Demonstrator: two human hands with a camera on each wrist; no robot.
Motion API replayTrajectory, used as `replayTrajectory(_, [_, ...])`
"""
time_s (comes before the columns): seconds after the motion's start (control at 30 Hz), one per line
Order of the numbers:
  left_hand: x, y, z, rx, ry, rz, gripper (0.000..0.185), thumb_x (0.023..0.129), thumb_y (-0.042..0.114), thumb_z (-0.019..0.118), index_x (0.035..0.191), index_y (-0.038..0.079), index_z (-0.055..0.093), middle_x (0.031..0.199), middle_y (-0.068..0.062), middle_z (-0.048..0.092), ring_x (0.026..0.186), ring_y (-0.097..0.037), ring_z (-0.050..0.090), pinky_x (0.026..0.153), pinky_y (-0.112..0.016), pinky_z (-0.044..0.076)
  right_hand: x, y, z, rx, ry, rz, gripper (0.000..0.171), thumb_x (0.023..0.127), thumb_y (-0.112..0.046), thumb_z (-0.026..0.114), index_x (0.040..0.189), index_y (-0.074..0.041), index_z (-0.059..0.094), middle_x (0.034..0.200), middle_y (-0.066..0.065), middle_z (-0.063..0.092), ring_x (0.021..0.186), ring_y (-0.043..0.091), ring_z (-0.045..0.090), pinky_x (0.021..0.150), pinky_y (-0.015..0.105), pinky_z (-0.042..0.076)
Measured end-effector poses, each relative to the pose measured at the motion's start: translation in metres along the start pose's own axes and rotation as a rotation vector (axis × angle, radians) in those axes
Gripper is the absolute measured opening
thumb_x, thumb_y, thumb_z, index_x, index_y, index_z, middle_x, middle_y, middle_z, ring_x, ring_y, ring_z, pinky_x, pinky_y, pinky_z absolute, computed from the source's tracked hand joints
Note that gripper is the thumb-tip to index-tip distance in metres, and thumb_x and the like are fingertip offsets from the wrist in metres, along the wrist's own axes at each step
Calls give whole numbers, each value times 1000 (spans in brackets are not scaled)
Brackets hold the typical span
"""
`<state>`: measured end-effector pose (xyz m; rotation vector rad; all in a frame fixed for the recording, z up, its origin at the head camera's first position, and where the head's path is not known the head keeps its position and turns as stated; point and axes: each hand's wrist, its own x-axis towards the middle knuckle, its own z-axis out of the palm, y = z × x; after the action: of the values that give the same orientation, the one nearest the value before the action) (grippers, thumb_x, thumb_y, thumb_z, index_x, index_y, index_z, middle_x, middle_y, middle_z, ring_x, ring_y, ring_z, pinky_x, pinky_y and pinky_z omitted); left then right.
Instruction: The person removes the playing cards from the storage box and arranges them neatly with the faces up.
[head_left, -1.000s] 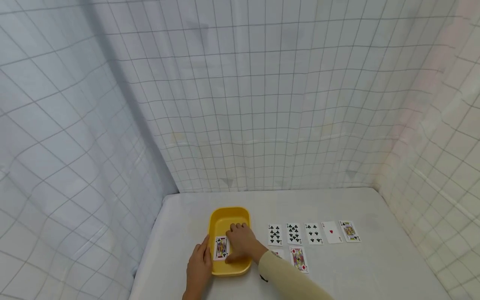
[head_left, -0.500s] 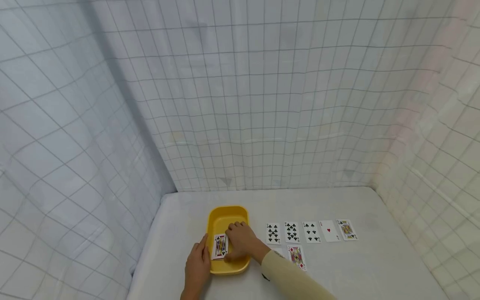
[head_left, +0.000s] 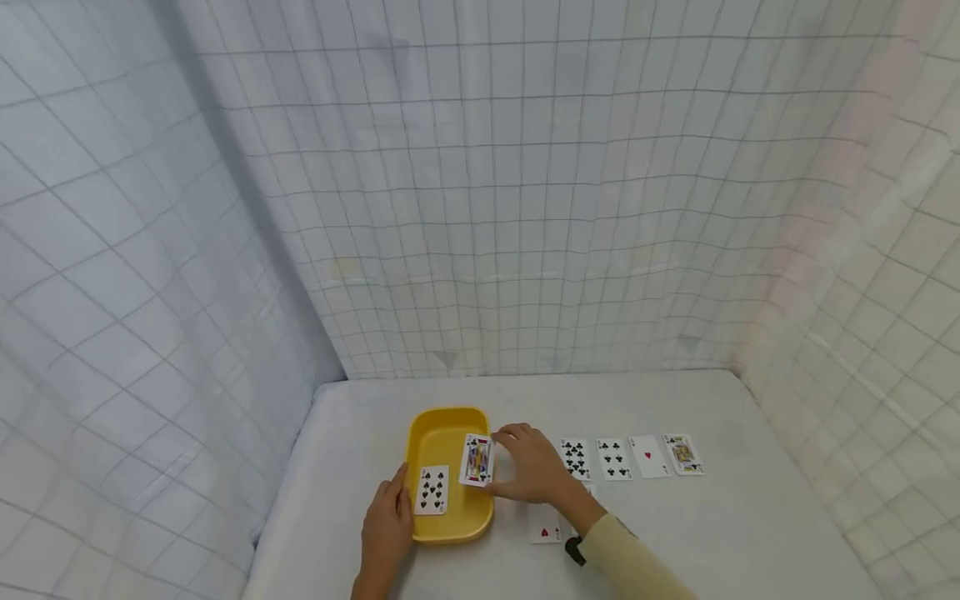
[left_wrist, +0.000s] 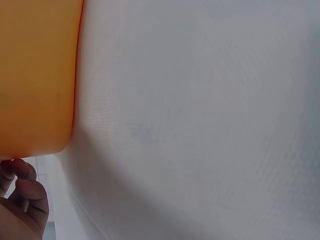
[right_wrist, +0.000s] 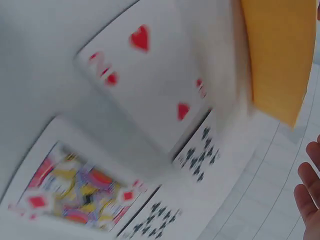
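A yellow tray stands on the white table, and my left hand holds it by the left side. In the left wrist view, curled fingers show at the tray's edge. My right hand pinches a face card of clubs between thumb and fingers, over the tray's right side. A black spade number card lies face up on the tray's floor at the left. The right wrist view shows only some fingertips of that hand, beside the tray's outer wall; the held card is out of sight there.
Right of the tray, face-up cards form a row: clubs, more clubs, an ace of hearts and a face card. Nearer lie a two of hearts and a face card of diamonds. Grid-patterned curtains surround the table.
My right hand has lifted the clubs face card from the tray's left side and moved it right, uncovering the spade card. My left hand stays on the tray.
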<state>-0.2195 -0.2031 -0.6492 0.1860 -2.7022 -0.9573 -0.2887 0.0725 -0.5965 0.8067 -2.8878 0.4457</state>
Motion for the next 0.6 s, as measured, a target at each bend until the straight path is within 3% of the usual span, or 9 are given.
replayTrajectory(0.3, [3,-5,-4,-6,-20,-7,45,106,11,55,150,9,54,95,-6,60,72,-13,44,62,-25,42,-70,81,-26,-46,25,163,86,76,-69,77,141,-17,61,139,4,62,133,28,55,109,53,46])
replayTrajectory(0.6, [6,-8,-10,-2,-9,2,45,106,11,55,150,8,53,96,-7,59,72,-14,44,63,-26,41,-113,130,-44,-91,-12,170,85,72,-63,84,138,-12,64,135,8,63,128,33,58,105,57,47])
